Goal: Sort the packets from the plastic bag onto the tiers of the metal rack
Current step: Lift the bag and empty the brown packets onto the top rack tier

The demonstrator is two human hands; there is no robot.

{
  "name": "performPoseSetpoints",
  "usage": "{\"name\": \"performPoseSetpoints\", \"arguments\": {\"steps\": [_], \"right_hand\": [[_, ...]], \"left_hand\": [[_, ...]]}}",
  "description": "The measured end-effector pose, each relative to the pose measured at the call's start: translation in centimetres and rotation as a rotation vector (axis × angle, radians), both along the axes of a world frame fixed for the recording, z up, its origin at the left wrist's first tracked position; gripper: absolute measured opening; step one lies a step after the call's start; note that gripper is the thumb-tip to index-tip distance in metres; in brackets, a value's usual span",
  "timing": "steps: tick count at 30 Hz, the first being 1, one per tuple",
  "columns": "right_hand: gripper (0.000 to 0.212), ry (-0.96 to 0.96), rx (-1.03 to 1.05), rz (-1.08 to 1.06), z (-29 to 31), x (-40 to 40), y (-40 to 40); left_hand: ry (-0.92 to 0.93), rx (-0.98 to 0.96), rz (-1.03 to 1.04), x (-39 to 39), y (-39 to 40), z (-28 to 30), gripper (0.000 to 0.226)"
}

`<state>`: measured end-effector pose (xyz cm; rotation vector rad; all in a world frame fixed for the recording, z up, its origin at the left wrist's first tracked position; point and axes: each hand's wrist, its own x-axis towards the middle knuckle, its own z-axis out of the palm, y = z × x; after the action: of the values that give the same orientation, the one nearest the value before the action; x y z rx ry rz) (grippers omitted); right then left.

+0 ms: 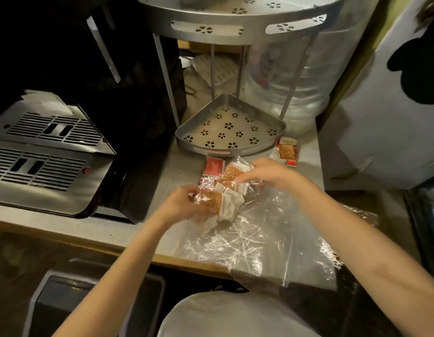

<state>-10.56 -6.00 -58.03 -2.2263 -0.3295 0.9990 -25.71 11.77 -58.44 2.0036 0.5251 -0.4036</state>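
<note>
A clear plastic bag [259, 234] lies crumpled on the counter, hanging over its front edge. At the bag's far end, my left hand [184, 205] grips a bunch of orange and white packets [221, 203] through the plastic. My right hand [267, 173] pinches more orange packets [231, 173] at the bag's mouth. A red packet [214, 166] lies on the counter just behind them. Another orange and red packet [287, 150] lies to the right of the rack. The metal rack's lower tier [230, 127] holds nothing; its upper tier [240, 23] is above.
A black coffee machine with a steel drip tray [45, 152] fills the left side. A large clear water bottle [293, 76] stands behind the rack on the right. A white panel [381, 122] bounds the right. A round white shape [235, 314] sits below the counter edge.
</note>
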Motion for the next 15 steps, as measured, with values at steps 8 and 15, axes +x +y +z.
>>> {"name": "performPoseSetpoints", "arguments": {"steps": [8, 15], "right_hand": [[0.041, 0.333, 0.254, -0.348, -0.1, 0.6, -2.4], [0.032, 0.442, 0.341, -0.54, -1.4, 0.5, -4.1]], "left_hand": [[0.199, -0.3, -0.153, 5.7, 3.8, 1.6, 0.042], [0.15, -0.632, 0.163, 6.0, 2.9, -0.2, 0.038]]}}
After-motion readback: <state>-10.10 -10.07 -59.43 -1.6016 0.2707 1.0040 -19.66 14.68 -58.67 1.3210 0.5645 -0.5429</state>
